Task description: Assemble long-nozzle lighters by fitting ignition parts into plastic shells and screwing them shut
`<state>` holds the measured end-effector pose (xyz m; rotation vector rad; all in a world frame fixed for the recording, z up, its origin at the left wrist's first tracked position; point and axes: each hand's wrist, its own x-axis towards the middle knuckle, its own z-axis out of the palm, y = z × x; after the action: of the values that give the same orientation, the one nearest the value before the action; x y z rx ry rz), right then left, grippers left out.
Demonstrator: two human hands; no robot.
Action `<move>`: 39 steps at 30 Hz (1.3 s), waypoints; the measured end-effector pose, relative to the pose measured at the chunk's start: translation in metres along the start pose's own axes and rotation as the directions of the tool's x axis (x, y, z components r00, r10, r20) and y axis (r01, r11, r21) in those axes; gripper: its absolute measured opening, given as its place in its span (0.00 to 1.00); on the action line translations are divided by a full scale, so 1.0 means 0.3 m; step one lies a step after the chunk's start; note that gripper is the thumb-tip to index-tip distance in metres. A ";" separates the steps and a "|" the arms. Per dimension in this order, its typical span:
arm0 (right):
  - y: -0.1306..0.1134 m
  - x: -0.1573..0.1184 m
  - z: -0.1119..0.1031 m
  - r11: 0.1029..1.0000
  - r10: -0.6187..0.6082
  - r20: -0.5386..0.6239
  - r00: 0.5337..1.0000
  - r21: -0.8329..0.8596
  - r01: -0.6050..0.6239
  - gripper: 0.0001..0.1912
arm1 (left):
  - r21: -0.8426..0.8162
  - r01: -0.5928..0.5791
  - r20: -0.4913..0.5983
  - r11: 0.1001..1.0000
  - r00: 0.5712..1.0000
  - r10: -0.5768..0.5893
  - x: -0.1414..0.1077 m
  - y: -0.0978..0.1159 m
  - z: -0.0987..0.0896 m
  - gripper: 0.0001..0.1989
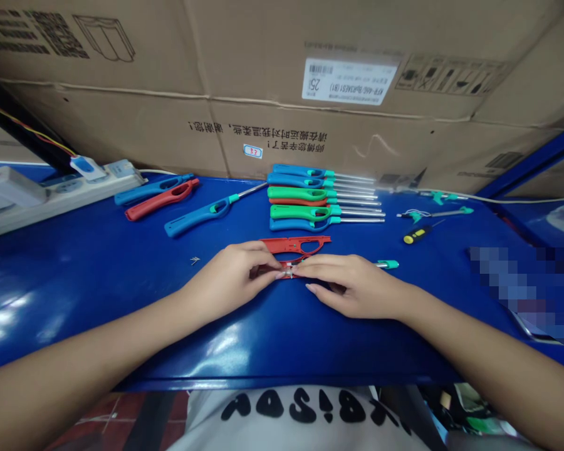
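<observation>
On the blue table, straight in front of me, my left hand pinches around the near end of a red lighter handle half, at a small metallic part in it. My right hand reaches in from the other side, its fingertips on the same handle and its thumb held lower. Much of this half is hidden under the fingers. A metal tube with a green tip sticks out beyond my right hand. Just behind lies the other red handle half, its inside facing up.
Several assembled gas lighters lie stacked behind, with a blue lighter to their left. Loose blue and red handle shells lie near a power strip. A screwdriver, small screws and green-ended tube parts are around. Cardboard stands behind.
</observation>
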<state>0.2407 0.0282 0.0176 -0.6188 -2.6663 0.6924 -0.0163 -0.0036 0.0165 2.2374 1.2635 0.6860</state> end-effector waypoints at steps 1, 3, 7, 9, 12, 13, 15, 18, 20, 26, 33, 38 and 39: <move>-0.005 0.001 0.001 0.999 0.001 0.008 1.000 -0.035 -0.001 0.19 | 0.005 0.003 0.000 1.000 1.000 -0.003 -0.001 0.001 0.000 0.07; -0.015 0.001 0.004 0.995 0.002 0.015 1.000 -0.103 0.000 0.19 | 0.010 0.002 0.002 1.000 1.000 -0.002 -0.003 0.003 0.000 0.06; -0.036 0.001 0.014 0.976 -0.012 -0.010 1.000 -0.217 0.010 0.18 | 0.028 -0.008 0.010 1.000 1.000 0.008 -0.006 0.007 0.004 0.07; -0.045 -0.001 0.018 0.960 -0.026 -0.021 0.999 -0.280 0.019 0.17 | 0.037 -0.010 0.009 0.999 1.000 0.009 -0.008 0.009 0.007 0.07; -0.061 -0.003 0.022 0.930 -0.043 -0.016 0.999 -0.366 0.035 0.18 | 0.041 -0.012 0.012 0.999 1.000 0.011 -0.009 0.012 0.012 0.07; -0.067 -0.004 0.022 0.921 -0.044 -0.013 0.999 -0.388 0.036 0.18 | 0.041 -0.017 0.016 0.999 1.000 0.016 -0.009 0.014 0.013 0.07; -0.079 -0.006 0.021 0.906 -0.034 -0.004 0.999 -0.423 0.029 0.19 | 0.037 -0.028 0.024 0.999 0.999 0.027 -0.009 0.017 0.014 0.07; -0.095 -0.011 0.019 0.890 -0.008 0.017 1.000 -0.455 0.015 0.19 | 0.028 -0.032 0.036 0.999 0.999 0.031 -0.010 0.021 0.017 0.06; -0.096 -0.015 0.021 0.884 -0.003 0.025 1.000 -0.466 0.014 0.19 | 0.015 -0.023 0.033 1.000 0.999 0.023 -0.011 0.021 0.021 0.06; -0.062 -0.015 0.036 0.900 -0.019 -0.040 0.999 -0.437 0.000 0.17 | -0.056 0.016 0.002 0.998 1.000 -0.016 -0.011 0.009 0.034 0.04; -0.070 -0.007 0.032 0.913 0.037 -0.062 0.997 -0.403 -0.059 0.15 | -0.087 0.020 0.009 0.996 1.000 -0.019 -0.005 0.002 0.042 0.05; -0.079 -0.013 0.044 0.846 -0.036 -0.061 0.997 -0.533 -0.002 0.15 | -0.069 0.002 -0.005 0.998 1.000 -0.003 -0.005 0.005 0.048 0.04; -0.079 -0.015 0.047 0.828 -0.061 -0.054 0.997 -0.561 0.021 0.15 | -0.067 0.001 -0.006 0.998 1.000 -0.001 -0.005 0.005 0.048 0.04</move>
<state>0.2311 0.0018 0.0173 -0.7036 -2.7984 -0.1528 -0.0068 -0.0079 0.0062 2.1817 1.2260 0.7242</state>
